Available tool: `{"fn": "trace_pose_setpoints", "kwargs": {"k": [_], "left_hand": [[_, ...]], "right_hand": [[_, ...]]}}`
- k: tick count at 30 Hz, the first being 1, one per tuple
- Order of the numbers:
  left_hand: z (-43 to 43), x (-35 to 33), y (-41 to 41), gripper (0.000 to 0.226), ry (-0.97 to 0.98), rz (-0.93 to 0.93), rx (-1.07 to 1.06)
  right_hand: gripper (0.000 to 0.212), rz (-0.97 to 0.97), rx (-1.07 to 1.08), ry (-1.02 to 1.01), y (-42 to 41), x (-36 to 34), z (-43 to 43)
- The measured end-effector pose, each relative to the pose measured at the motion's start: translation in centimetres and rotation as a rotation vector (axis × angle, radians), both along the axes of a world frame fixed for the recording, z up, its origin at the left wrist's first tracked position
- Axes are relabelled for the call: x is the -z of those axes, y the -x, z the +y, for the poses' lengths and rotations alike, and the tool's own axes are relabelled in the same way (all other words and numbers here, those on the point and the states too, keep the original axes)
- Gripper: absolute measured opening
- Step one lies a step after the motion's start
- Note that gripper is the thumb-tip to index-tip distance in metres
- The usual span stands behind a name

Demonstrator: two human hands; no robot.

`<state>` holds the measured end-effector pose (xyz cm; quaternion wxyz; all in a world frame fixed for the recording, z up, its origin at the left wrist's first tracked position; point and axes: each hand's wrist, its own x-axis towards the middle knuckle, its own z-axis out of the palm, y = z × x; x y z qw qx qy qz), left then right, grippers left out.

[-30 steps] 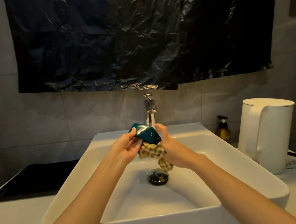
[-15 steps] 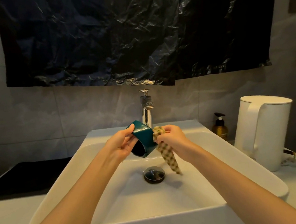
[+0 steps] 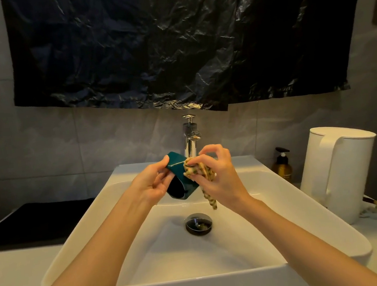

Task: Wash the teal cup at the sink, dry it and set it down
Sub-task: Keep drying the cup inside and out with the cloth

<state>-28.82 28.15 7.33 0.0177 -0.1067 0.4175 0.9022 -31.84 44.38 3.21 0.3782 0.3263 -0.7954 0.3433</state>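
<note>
Both forearms bare, entering from the near left and near right corners and converging toward centre. Wrists roughly straight. Left hand (image 3: 151,183) grips cup (image 3: 176,166): thumb laid across its upper side, fingers curled under near the rim. Right hand (image 3: 219,178) sits just right of it and holds bunched cloth (image 3: 195,169) against the cup's side. Its index finger is arched high, the other fingers are curled round the cloth, and one cloth end hangs below the palm. Palms turned inward, facing each other, cup between them.
</note>
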Motion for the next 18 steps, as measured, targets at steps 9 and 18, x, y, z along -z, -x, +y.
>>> {"fn": "trace_pose_setpoints", "kwargs": {"k": [9,18], "left_hand": [[-0.4,-0.3,0.0,0.009,-0.013,0.027,-0.045],[0.8,0.8,0.4,0.012,0.175,0.005,0.023]], "right_hand": [[0.028,0.028,-0.030,-0.277,-0.2,0.9,0.6],[0.033,0.194,-0.006,-0.259,0.0,0.7,0.1]]}}
